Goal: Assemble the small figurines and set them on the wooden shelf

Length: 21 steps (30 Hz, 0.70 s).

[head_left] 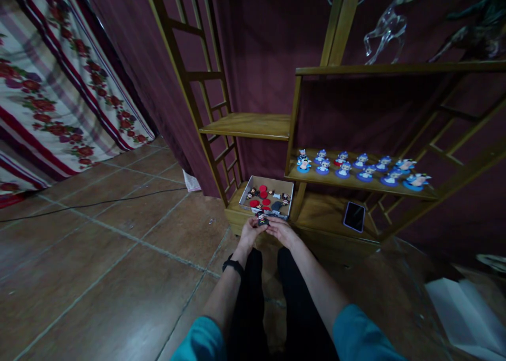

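Between my two hands, just in front of the box, a small dark figurine [261, 218] stands upright on a dark base. My left hand [250, 232] grips it from the left, and the fingers of my right hand [280, 230] close on its base from the right. Behind it, an open cardboard box [245, 188] holds several more figurines and red round bases [263, 188]. Several small figurines on blue bases [343, 169] stand in two rows on the shelf to the right.
The wooden shelf unit [245, 125] rises ahead of me, with uprights on both sides. A phone or tablet [354, 216] lies on the lower board. Above stands a clear deer ornament [389, 26]. A black cable [98, 207] crosses the tiled floor; a white box [466, 313] sits lower right.
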Tool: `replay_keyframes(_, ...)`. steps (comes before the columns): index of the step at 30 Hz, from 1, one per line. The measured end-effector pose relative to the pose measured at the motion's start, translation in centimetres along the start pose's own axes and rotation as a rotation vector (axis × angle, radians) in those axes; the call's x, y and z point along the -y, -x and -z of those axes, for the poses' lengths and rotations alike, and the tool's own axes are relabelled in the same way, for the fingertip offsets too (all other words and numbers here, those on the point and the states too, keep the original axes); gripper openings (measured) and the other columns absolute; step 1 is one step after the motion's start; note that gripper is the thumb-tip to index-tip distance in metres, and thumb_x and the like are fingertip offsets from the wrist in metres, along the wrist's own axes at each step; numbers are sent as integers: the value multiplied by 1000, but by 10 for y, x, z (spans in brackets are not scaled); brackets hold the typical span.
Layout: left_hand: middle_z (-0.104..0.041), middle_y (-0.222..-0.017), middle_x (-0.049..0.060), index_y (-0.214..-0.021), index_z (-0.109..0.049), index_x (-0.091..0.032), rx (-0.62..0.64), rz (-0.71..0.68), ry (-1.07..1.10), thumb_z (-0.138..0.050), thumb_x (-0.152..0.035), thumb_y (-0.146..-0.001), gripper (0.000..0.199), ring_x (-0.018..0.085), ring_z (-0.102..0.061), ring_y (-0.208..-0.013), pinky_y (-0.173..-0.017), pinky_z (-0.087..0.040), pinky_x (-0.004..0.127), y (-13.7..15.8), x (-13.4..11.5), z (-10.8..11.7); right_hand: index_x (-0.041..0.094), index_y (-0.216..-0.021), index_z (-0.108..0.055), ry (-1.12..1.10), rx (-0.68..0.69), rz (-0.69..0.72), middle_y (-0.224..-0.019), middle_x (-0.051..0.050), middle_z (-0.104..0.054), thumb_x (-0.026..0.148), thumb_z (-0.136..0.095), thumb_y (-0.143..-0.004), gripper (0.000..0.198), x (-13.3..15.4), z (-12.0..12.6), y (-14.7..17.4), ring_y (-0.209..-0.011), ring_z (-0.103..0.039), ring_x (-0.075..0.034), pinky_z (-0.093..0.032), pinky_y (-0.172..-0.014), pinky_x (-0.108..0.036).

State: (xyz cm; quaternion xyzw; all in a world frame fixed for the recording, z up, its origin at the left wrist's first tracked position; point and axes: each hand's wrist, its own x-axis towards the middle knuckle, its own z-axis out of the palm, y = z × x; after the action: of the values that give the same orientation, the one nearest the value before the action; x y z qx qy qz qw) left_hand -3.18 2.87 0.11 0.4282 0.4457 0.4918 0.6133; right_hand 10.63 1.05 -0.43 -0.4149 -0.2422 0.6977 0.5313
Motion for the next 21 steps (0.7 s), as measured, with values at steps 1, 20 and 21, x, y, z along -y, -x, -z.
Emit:
replay_keyframes(1, -63, -75, 2, -79, -54, -15, -1, 1, -5, -80, -22, -42, 46, 15, -59, -72, -72, -43, 31, 0, 0, 0, 18, -92, -62, -1, 1, -3, -85, -4, -69, 14, -61, -70, 22, 0, 0, 0, -73, -64, -13, -48, -79, -33)
replay_keyframes(20, -66, -78, 6, -81, -64, -13, 109, 1, -12, -78, -23, -47, 38, 15, -57, -71, -70, -43, 27, 2, 0, 4, 17, -85, -62, -39, 12, 41, -89, -5, -68, 11, -64, -65, 21, -1, -1, 2, -82, -64, -14, -47, -83, -31)
replay_keyframes(21, -66, -78, 6, -82, -65, -13, 124, 4, -18, -77, -24, -49, 37, 14, -57, -70, -70, -43, 27, 2, 0, 5, 17, -86, -62, -37, 14, 42, -89, -5, -68, 12, -64, -65, 21, -1, -1, 2, -82, -64, -14, -47, -83, -31)
